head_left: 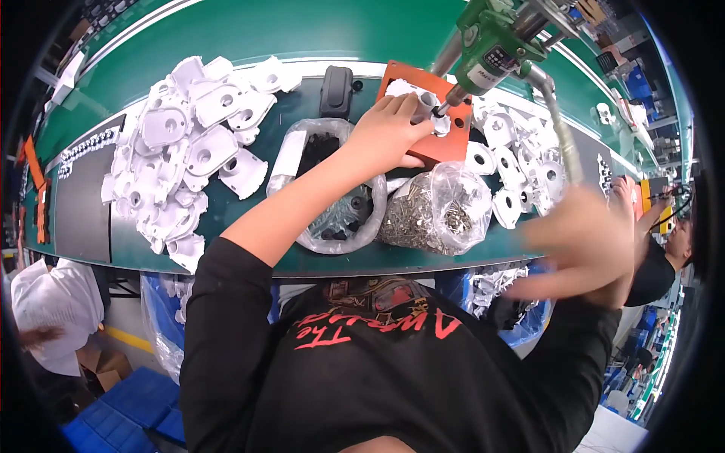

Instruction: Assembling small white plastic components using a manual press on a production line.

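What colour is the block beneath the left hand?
The block is orange-red; it shows in the head view, under the left hand.

I see the bare left forearm (302, 200) slanting across the worktop (340, 264) from its near edge, the left hand (389, 128) palm down toward the far edge; the right hand (578, 241) blurs by the near edge's right end.

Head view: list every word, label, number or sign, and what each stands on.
Large red script, not copied here: on the black cloth shirt.
Dark label, too small to read: on the green metal press.
White label, too small to read reliably: same press.
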Demonstrator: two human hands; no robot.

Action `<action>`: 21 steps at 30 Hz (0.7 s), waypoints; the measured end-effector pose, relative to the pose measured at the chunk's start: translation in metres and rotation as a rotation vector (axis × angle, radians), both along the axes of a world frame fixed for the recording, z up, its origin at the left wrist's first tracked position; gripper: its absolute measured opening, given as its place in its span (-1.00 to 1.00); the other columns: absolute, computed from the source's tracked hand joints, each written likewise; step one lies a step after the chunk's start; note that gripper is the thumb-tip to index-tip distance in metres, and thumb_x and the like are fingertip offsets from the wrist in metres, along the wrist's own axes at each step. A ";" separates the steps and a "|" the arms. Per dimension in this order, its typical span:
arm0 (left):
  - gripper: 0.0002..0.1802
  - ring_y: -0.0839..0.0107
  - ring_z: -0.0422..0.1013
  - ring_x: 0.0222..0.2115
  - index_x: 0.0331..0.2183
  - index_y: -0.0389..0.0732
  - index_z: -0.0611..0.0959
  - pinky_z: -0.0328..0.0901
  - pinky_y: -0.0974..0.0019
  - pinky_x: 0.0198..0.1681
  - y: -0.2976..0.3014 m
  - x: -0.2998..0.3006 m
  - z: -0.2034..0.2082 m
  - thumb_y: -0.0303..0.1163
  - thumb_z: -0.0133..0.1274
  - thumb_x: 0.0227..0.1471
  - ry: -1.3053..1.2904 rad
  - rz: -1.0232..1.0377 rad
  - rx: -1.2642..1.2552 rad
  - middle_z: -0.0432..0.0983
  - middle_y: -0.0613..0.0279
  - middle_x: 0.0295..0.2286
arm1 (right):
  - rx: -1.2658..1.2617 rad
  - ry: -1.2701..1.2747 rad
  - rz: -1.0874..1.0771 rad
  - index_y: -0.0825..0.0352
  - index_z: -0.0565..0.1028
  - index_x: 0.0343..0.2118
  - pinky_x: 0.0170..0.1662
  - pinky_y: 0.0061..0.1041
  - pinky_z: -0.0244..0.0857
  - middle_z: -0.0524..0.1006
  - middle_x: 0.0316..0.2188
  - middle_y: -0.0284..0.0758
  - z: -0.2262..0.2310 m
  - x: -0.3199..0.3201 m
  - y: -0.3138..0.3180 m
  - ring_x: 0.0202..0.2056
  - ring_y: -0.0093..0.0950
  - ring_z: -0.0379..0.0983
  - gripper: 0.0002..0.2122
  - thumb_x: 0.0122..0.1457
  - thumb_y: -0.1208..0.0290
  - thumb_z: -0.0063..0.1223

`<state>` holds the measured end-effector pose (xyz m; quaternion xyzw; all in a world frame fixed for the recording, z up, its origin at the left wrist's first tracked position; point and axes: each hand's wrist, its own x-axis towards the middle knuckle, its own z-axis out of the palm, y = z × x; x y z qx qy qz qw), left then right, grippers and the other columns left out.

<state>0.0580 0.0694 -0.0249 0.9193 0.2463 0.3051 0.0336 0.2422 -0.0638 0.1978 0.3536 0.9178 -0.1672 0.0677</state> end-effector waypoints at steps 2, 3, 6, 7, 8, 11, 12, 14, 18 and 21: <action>-0.36 0.11 0.32 -0.12 -0.27 -0.11 0.54 0.22 0.14 -0.01 0.000 0.010 0.003 -0.11 0.36 -0.50 0.034 -0.049 -0.014 0.36 0.04 -0.17 | 0.111 -0.221 -0.185 0.21 0.53 -0.46 -0.64 -0.41 0.13 0.31 -0.85 -0.37 -0.057 -0.017 -0.015 -0.75 -0.38 0.33 -0.75 -0.19 0.19 0.23; -0.36 0.10 0.32 -0.11 -0.27 -0.13 0.54 0.22 0.13 -0.02 0.000 0.015 0.002 -0.12 0.37 -0.50 -0.007 -0.050 0.042 0.36 0.03 -0.17 | 0.108 -0.224 -0.207 0.21 0.53 -0.46 -0.64 -0.41 0.13 0.31 -0.85 -0.37 -0.056 -0.014 -0.020 -0.75 -0.38 0.33 -0.75 -0.19 0.19 0.23; -0.33 0.12 0.30 -0.06 -0.21 -0.14 0.50 0.22 0.11 -0.03 0.007 0.021 0.001 -0.03 0.32 -0.41 -0.007 -0.049 0.055 0.36 0.02 -0.13 | 0.083 0.055 -0.327 0.26 0.52 -0.47 -0.66 -0.52 0.13 0.33 -0.84 -0.39 -0.053 -0.005 -0.020 -0.76 -0.44 0.36 -0.70 -0.11 0.09 0.19; -0.33 0.14 0.30 -0.04 -0.16 -0.12 0.48 0.23 0.11 -0.03 0.014 0.021 0.007 0.01 0.26 -0.32 0.004 -0.047 -0.154 0.36 0.01 -0.11 | -0.083 0.247 -0.280 0.29 0.50 -0.45 -0.68 -0.56 0.10 0.34 -0.83 -0.41 -0.050 0.003 -0.013 -0.76 -0.50 0.36 -0.63 -0.03 0.01 0.10; -0.32 0.17 0.30 -0.03 -0.11 -0.11 0.45 0.23 0.11 -0.04 0.021 0.019 0.014 0.05 0.20 -0.24 0.016 -0.041 -0.363 0.35 0.01 -0.09 | -0.251 0.437 -0.224 0.33 0.49 -0.42 -0.71 -0.60 0.06 0.35 -0.83 -0.43 -0.046 0.011 -0.007 -0.77 -0.56 0.35 -0.56 0.04 -0.07 0.01; -0.40 0.19 0.25 0.02 -0.04 -0.09 0.40 0.16 0.04 0.00 0.048 0.026 0.005 0.03 0.06 -0.07 -0.016 -0.004 -0.343 0.31 0.02 -0.04 | -0.033 1.115 -0.201 0.52 0.35 -0.09 -0.61 -0.70 0.15 0.47 -0.66 -0.38 0.000 0.052 0.004 -0.57 -0.61 0.45 -0.37 0.20 -0.11 -0.31; -0.45 0.18 0.22 0.04 -0.05 -0.08 0.41 0.13 0.02 0.02 0.055 0.028 -0.007 -0.01 0.04 -0.04 -0.033 -0.004 -0.135 0.30 0.05 -0.02 | -0.031 1.116 -0.197 0.52 0.35 -0.09 -0.61 -0.70 0.15 0.47 -0.66 -0.38 0.015 0.059 0.029 -0.57 -0.61 0.45 -0.37 0.20 -0.11 -0.31; -0.51 0.19 0.20 0.05 -0.07 -0.04 0.44 0.05 -0.01 0.06 0.057 0.030 -0.010 -0.05 0.04 -0.03 -0.011 0.003 -0.115 0.29 0.12 -0.01 | 0.374 1.803 -0.279 0.27 0.35 -0.08 -0.53 -0.56 0.21 0.34 -0.57 -0.45 0.037 0.064 0.074 -0.57 -0.57 0.29 -0.63 0.12 0.17 0.03; -0.60 0.18 0.22 0.01 -0.17 -0.09 0.50 0.07 0.13 0.06 0.051 0.028 0.014 -0.12 0.07 -0.05 0.034 -0.069 -0.155 0.32 0.08 -0.09 | 0.468 1.660 -1.005 0.25 0.40 -0.21 -0.54 -0.59 0.20 0.33 -0.64 -0.45 0.009 0.046 0.120 -0.61 -0.56 0.28 -0.66 0.14 0.06 -0.03; -0.60 0.22 0.32 -0.09 -0.23 -0.07 0.51 0.11 0.13 -0.01 0.050 0.034 0.056 -0.08 0.11 -0.12 0.164 0.026 -0.137 0.41 0.11 -0.22 | 0.001 1.708 -1.219 0.24 0.43 -0.27 -0.61 -0.63 0.17 0.31 -0.71 -0.47 -0.019 0.076 0.134 -0.68 -0.58 0.24 -0.62 0.14 -0.03 -0.08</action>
